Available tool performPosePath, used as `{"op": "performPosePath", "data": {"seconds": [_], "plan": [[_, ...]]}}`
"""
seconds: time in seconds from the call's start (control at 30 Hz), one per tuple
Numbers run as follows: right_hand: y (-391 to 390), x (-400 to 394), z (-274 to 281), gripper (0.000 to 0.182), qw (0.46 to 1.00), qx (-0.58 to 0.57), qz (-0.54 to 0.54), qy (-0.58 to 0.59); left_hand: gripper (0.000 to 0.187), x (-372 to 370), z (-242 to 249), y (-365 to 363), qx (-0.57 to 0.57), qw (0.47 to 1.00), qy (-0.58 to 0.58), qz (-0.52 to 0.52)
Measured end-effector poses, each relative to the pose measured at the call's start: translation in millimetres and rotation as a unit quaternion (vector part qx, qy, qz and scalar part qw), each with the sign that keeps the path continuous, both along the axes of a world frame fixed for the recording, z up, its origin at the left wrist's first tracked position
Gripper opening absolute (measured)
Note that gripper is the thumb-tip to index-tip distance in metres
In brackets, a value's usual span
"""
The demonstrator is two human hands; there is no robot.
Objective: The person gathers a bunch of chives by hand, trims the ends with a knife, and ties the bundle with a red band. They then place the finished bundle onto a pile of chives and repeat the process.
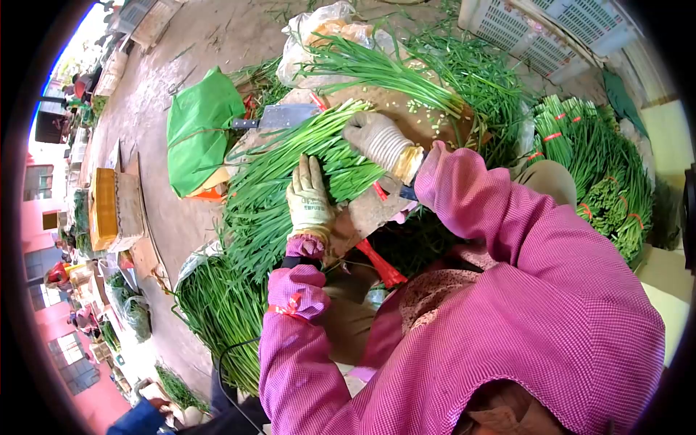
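Observation:
A pile of long green stalks (268,181) lies across a low work surface. My left hand (310,203), in a pale glove, rests flat on the pile with its fingers stretched out. To the right, my right hand (377,143), in a grey-white glove, is closed at the upper edge of the stalks; what its fingers hold, if anything, is hidden. Just beyond the pile lies a cleaver (288,116) with a dark handle. Another bunch of stalks (406,81) rests on the board's far side, near scattered cut bits. Red ties (380,267) hang at the near edge.
Tied green bundles (580,159) stand at the right. A green bag (203,134) sits beyond the surface at the left, and more loose stalks (221,308) fill a bag at the lower left. White crates (536,32) are at the top right. Yellow box (104,209) at far left.

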State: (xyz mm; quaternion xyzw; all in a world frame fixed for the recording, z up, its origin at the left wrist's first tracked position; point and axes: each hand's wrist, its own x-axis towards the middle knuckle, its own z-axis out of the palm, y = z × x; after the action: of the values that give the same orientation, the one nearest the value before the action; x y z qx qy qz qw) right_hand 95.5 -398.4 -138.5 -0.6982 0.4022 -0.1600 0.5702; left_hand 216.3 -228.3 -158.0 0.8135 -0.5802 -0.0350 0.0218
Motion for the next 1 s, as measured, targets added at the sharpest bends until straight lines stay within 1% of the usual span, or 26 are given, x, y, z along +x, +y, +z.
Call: {"op": "performPosePath", "data": {"seconds": [0.03, 0.07, 0.1, 0.17, 0.23, 0.3, 0.33, 0.37, 0.43, 0.5, 0.57, 0.6, 0.63, 0.7, 0.73, 0.77, 0.83, 0.87, 0.9, 0.93, 0.97, 1.0], "plan": [[-1.6, -2.6, -6.5, 0.031, 0.996, -0.059, -0.007, 0.062, 0.125, -0.8, 0.7, -1.5, -0.001, 1.000, 0.001, -0.001], [2.8, -6.5, 8.4, 0.033, 0.983, -0.097, 0.037, 0.151, 0.126, -0.7, 0.7, -2.6, -0.001, 1.000, 0.001, 0.001], [8.0, -6.0, 8.2, 0.033, 0.983, -0.097, 0.038, 0.151, 0.127, -0.2, 0.6, -2.3, 0.000, 1.000, 0.000, 0.004], [19.1, 0.0, 10.9, 0.034, 0.962, -0.175, 0.077, 0.193, 0.127, -0.1, 0.4, -1.3, -0.001, 1.000, 0.002, 0.004], [26.5, 10.8, 16.8, 0.033, 0.964, -0.178, 0.066, 0.186, 0.128, 0.1, 1.2, -1.3, -0.001, 1.000, 0.003, 0.003], [30.2, 22.2, 16.5, 0.029, 0.923, -0.320, 0.096, 0.190, 0.128, 0.0, 1.3, -1.5, 0.020, 1.000, -0.007, 0.007], [30.5, 27.0, 11.8, 0.022, 0.881, -0.416, 0.121, 0.189, 0.128, 0.6, 1.7, -1.4, 0.019, 1.000, -0.013, 0.001], [28.5, 31.9, 3.4, 0.022, 0.881, -0.415, 0.123, 0.188, 0.128, 1.3, 1.8, -1.3, 0.020, 1.000, -0.012, 0.002], [20.8, 38.7, -9.9, 0.017, 0.781, -0.551, 0.203, 0.213, 0.129, 1.2, 3.7, -1.8, 0.023, 1.000, -0.016, -0.002], [10.4, 40.0, -2.9, 0.016, 0.781, -0.542, 0.223, 0.215, 0.129, 1.0, 6.4, -3.7, 0.024, 0.999, -0.023, 0.001], [2.5, 40.8, 3.6, 0.018, 0.809, -0.489, 0.227, 0.232, 0.129, 0.8, 10.4, -2.9, 0.027, 0.999, -0.030, 0.006], [-4.1, 35.0, 7.9, 0.018, 0.850, -0.435, 0.236, 0.183, 0.129, 1.8, 13.4, -3.8, 0.029, 0.999, -0.023, 0.008], [-10.5, 30.0, 12.6, 0.018, 0.849, -0.435, 0.237, 0.183, 0.129, 2.1, 16.3, -4.7, 0.030, 0.999, -0.017, 0.009], [-24.0, 20.8, 22.0, 0.020, 0.906, -0.356, 0.215, 0.080, 0.129, 3.5, 13.6, -4.4, 0.021, 1.000, -0.013, 0.011], [-30.9, 18.2, 29.2, 0.022, 0.916, -0.317, 0.229, 0.092, 0.129, 3.7, 14.0, -4.8, 0.024, 1.000, -0.005, 0.012], [-40.3, 17.0, 29.6, 0.022, 0.915, -0.318, 0.228, 0.093, 0.129, 4.0, 14.7, -5.2, 0.027, 1.000, 0.002, 0.013], [-59.2, 13.2, 30.4, 0.023, 0.924, -0.251, 0.288, 0.026, 0.131, 6.7, 11.3, -6.6, 0.025, 1.000, -0.001, 0.009], [-61.1, 4.1, 40.7, 0.023, 0.934, -0.223, 0.272, 0.057, 0.129, 6.9, 11.5, -7.7, 0.036, 0.999, -0.002, 0.012], [-65.6, -1.8, 41.9, 0.023, 0.935, -0.223, 0.271, 0.057, 0.127, 6.7, 11.9, -8.4, 0.048, 0.999, -0.002, 0.015], [-71.7, -7.5, 43.3, 0.023, 0.962, -0.070, 0.262, 0.027, 0.127, 6.4, 12.6, -8.9, 0.048, 0.999, -0.001, 0.014], [-76.6, -15.0, 45.1, 0.022, 0.965, 0.085, 0.247, -0.003, 0.124, 6.5, 13.8, -9.6, 0.066, 0.998, -0.005, 0.013], [-73.4, -31.0, 67.1, 0.024, 0.959, 0.122, 0.247, -0.059, 0.122, 6.5, 14.7, -10.5, 0.084, 0.996, -0.009, 0.012]]}}
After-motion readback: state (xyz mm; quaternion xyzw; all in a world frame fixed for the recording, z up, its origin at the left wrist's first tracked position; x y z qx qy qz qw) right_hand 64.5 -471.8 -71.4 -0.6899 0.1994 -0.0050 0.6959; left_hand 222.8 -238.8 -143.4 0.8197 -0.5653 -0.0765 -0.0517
